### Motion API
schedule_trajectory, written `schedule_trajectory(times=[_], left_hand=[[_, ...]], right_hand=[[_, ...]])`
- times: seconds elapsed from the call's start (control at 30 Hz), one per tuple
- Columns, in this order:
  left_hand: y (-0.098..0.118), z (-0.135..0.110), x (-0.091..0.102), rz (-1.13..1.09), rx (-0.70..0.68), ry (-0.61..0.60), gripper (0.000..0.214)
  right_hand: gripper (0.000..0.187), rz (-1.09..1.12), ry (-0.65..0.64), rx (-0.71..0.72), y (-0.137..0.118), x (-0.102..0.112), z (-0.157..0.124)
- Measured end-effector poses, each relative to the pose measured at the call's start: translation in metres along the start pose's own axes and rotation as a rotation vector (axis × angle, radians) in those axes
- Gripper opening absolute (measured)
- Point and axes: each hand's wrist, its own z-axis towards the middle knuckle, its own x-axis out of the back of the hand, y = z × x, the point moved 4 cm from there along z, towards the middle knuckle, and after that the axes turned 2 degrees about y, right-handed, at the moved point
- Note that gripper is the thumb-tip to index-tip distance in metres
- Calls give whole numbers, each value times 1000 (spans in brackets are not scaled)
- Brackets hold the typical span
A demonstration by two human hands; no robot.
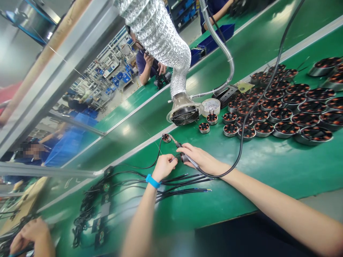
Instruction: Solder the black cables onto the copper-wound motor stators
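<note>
My right hand (202, 159) is closed round a soldering iron (189, 154), whose tip points up and left. Beneath its fingers sits a small round motor part (184, 157), partly hidden by the hand. My left hand (164, 167), with a blue band at the wrist, pinches a thin dark wire (175, 156) running toward that motor part. Just beyond the iron's tip lies another motor part (166, 137) with copper windings, a black cable (150, 167) leading off from it. Several black cables (184, 182) with stripped ends lie under my left wrist.
A foil fume duct (179, 76) hangs over the green bench, its fan hood (185, 113) near my hands. Many copper-wound motor parts (285, 128) stand at right, beside a round white tub (211, 106). Bundled cables (89, 200) lie left. Another person's hands (32, 232) are at lower left.
</note>
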Motion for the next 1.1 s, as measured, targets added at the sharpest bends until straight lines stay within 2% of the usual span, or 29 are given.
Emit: schedule_trajectory(times=[0.13, 0.27, 0.37, 0.53, 0.67, 0.73, 0.8, 0.87, 0.93, 1.1], left_hand=[[-1, -3, 2, -22, -31, 16, 30], [-1, -5, 6, -93, -9, 93, 17], [0, -4, 5, -147, -11, 79, 9], [-2, 0, 0, -134, -3, 25, 17], [0, -2, 1, -7, 17, 64, 31], [2, -5, 3, 32, 31, 37, 40], [5, -6, 7, 22, 9, -11, 40], [6, -5, 10, -52, -3, -65, 40], [2, 0, 12, -191, 42, -118, 50], [-4, 22, 5, -438, 114, -194, 58]], right_hand=[[50, 29, 2, -5, 0, 0, 0], [50, 45, -1, -4, -1, 0, 0], [50, 25, -11, -4, -3, 1, 1], [48, 14, -14, -1, -3, 0, 1], [49, -10, -21, 6, -1, -3, -1], [49, -8, -17, 12, 0, -3, -1], [49, 0, -13, 15, -1, -3, -2], [48, 16, -14, 12, -1, -2, -1], [47, 39, -15, 5, -2, -1, -1], [49, 65, -14, 7, -3, -1, 0]])
